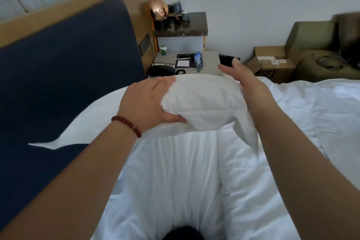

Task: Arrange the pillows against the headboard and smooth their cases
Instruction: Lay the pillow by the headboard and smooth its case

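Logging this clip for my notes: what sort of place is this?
Probably a hotel room: white bed with a padded headboard, a nightstand holding a phone and notepad, and a kettle on the shelf behind.

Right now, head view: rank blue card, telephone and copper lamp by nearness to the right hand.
1. Blue card, on the nightstand left of the right hand.
2. Telephone, nightstand's left edge.
3. Copper lamp, hanging farther back, upper left.

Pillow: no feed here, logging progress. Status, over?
Left hand grips pillow end; right hand open against its other side. Pillow held above the bed, short of headboard. Second pillow lies along headboard.
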Tool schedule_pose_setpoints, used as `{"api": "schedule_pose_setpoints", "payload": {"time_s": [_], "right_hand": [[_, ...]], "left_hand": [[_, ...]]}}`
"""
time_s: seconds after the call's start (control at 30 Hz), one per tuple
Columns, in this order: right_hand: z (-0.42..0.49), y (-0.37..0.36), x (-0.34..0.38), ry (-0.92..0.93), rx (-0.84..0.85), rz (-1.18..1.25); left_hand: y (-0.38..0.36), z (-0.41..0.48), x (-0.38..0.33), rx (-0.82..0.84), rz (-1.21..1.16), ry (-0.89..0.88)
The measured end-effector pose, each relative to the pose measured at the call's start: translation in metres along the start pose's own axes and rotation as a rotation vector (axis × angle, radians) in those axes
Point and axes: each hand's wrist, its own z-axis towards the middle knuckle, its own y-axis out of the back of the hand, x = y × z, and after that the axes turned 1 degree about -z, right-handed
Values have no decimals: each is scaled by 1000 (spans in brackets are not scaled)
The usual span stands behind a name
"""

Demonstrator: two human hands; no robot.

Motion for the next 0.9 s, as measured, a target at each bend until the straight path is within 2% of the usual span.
{"api": "schedule_pose_setpoints", "payload": {"time_s": [0.07,0.13,0.17,0.27,0.37,0.43,0.53,0.63,0.73,0.8,0.9], "right_hand": [[-17,-12,29,157,-206,37],[-31,-24,16,419,-306,-320],[-25,-28,0,476,-327,-443],[3,-29,-19,500,-412,-447],[22,-28,-28,535,-425,-401],[35,-32,-30,520,-377,-380],[55,-40,-38,482,-395,-370],[74,-52,-42,394,-439,-413],[79,-70,-41,196,-491,-448],[74,-75,-45,70,-533,-346],[66,-58,-45,-124,-486,13]], "left_hand": [[2,20,-2,7,18,-6],[0,35,-4,23,33,-11],[-2,40,-5,30,36,-20],[-8,49,-3,34,15,-76],[-8,49,2,-12,8,-117],[-4,44,7,26,69,-94],[-3,34,14,199,195,36],[-17,41,20,314,124,191],[-36,66,37,346,55,262],[-46,78,47,366,23,241],[-45,90,45,329,-53,189]]}}
